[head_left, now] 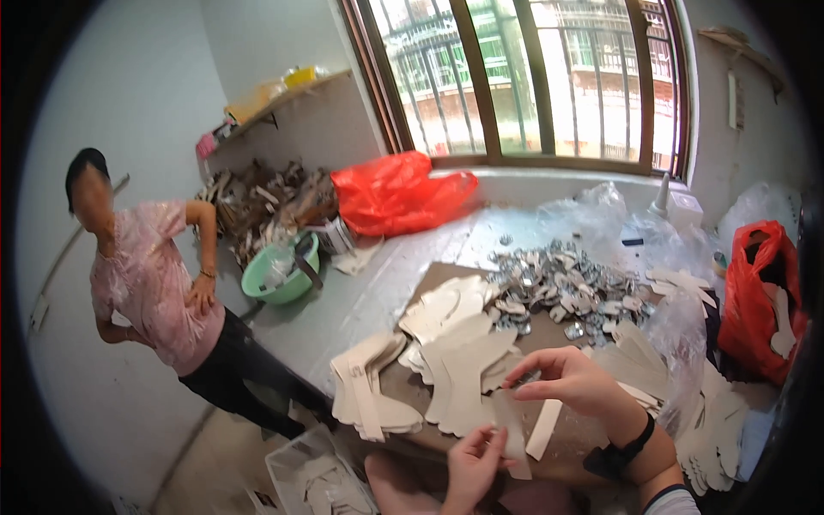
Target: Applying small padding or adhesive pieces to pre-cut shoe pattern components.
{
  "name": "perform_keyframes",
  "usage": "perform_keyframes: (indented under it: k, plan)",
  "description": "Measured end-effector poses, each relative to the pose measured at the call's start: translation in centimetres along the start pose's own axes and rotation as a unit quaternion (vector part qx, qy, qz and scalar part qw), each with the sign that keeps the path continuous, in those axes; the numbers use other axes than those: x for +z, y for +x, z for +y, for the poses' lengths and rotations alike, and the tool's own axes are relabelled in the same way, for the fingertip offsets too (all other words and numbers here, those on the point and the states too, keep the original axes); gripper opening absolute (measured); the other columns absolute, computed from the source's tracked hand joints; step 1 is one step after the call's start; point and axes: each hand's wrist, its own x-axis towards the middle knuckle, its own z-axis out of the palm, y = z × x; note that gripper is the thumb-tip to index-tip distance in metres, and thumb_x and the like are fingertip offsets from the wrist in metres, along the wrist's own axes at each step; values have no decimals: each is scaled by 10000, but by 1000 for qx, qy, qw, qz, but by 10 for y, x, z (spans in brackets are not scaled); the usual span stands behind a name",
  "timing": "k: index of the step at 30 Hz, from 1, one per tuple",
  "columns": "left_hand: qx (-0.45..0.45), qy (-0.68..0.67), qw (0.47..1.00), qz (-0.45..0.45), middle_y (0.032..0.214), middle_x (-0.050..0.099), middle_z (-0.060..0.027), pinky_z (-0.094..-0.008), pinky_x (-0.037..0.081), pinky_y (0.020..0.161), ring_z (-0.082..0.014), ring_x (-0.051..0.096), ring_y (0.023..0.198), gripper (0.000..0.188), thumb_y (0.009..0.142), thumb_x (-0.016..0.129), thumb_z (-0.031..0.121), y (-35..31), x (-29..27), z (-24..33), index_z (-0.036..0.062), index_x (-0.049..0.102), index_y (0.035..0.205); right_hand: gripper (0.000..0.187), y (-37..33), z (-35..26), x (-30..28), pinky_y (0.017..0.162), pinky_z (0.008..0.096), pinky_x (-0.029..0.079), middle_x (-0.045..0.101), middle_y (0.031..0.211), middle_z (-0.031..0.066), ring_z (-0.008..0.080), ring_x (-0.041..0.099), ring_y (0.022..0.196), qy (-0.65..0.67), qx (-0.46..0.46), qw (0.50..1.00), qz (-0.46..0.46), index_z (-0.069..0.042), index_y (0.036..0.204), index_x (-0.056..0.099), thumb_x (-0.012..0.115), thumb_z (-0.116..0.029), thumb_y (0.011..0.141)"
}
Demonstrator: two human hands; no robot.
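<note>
Over the near edge of the table, my left hand (476, 463) is closed in a pinch on the lower part of a narrow cream strip (512, 433), cut from thin sheet. Above it and to the right, my right hand (566, 382) curves its thumb and forefinger around a small grey metal piece (529, 378), partly hidden, close to the strip's upper end. Another cream strip (542, 429) lies under my right wrist. Stacks of boot-shaped cream cut-outs (459, 369) spread out left of my hands. Beyond them is a heap of small shiny metal pieces (566, 287).
A person (159, 283) in a pink top stands at the left. A red bag (399, 193) and a green basin (281, 270) sit farther back. More cut-outs (712, 429) and another red bag (760, 300) are at the right. A white crate (292, 472) stands below the table edge.
</note>
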Motion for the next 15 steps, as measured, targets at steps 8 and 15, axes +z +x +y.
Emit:
perform_keyframes:
  k: [8,15]
  plan:
    - [89,-2,995,45,1005,645,-123,-307,614,723,-176,669,855,238,926,569,8,-15,-19,36,-73,540,1148,244,-11,6,28,738,253,556,651,987,84,126,652,898,-29,-50,998,-15,38,1074,627,660,37,832]
    - [149,10,986,74,997,631,-104,-291,602,769,-161,662,881,221,926,571,-5,-27,-16,34,-76,559,1134,240,-9,26,51,754,260,561,642,957,75,135,644,870,-91,-78,992,-49,28,1042,657,612,112,822]
